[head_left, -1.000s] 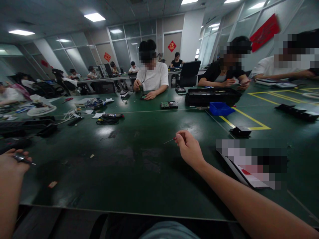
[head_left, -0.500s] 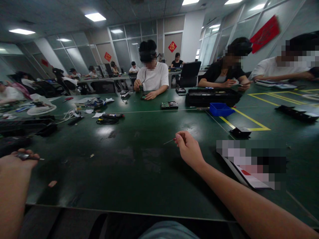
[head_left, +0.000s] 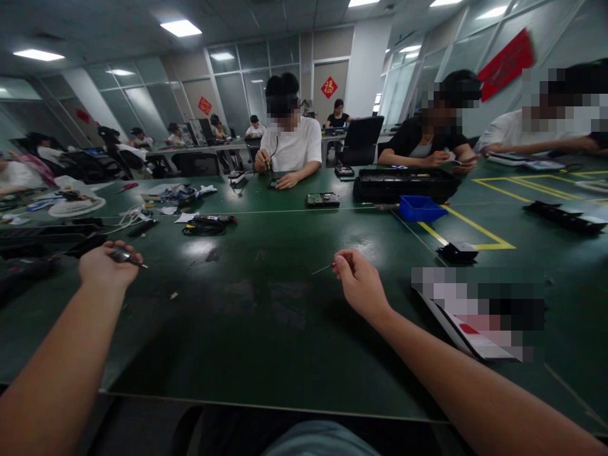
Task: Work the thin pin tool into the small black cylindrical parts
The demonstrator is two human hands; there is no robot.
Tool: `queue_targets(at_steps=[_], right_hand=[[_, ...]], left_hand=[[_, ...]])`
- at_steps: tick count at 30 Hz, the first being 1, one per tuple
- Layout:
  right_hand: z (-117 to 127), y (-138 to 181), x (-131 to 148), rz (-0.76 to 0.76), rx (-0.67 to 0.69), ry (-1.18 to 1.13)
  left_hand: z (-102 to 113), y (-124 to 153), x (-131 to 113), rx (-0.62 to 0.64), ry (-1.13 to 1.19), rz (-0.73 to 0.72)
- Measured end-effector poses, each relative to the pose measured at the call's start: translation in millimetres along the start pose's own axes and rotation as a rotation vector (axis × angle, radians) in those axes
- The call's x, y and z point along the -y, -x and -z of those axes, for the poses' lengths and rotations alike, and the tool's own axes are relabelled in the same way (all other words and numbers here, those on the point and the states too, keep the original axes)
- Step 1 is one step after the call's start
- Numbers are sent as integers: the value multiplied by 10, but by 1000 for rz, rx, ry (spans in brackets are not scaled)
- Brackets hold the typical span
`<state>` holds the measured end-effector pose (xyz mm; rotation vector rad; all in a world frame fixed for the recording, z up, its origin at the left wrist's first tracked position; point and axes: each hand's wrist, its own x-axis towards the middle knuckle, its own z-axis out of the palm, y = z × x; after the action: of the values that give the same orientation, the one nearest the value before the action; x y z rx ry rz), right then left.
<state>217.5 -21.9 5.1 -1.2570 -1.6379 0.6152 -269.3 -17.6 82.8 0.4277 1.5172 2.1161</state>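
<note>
Over the left part of the green table, my left hand (head_left: 108,266) is closed around a grey tool (head_left: 124,255) with a narrow metal tip pointing right. The palm hides part of that tool, so its kind is unclear. On the other side, my right hand (head_left: 360,282) pinches a thin metal rod with a red end (head_left: 323,268). Its bare end points left and slightly down, and fingers cover the rest. The two hands are well apart, both raised above the tabletop (head_left: 228,354).
A coiled black cable (head_left: 208,224) lies beyond my hands, with a hard drive (head_left: 322,200) farther back. To the right are a blue bin (head_left: 422,208), a small black part (head_left: 458,253) and a partly blurred packet (head_left: 468,329). Co-workers sit across the table.
My left hand has moved right and forward with the grey tool, away from the left edge of the view. My right hand has stayed about where it was.
</note>
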Motion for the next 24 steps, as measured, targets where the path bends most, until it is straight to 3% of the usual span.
queue_targets(at_steps=[1, 3, 13, 18, 24], right_hand=[[1, 1, 3, 1, -3, -1], [3, 4, 12, -2, -1, -3], [8, -8, 5, -7, -2, -8], [12, -7, -23, -5, -12, -26], [16, 8, 2, -24, 24, -62]], left_hand=[[-119, 110, 8, -70, 52, 90], [-343, 325, 36, -42, 111, 155], [-1134, 1236, 363, 482, 172, 236], [-1370, 1735, 573, 693, 110, 250], [-1454, 2196, 1102, 947, -175, 56]])
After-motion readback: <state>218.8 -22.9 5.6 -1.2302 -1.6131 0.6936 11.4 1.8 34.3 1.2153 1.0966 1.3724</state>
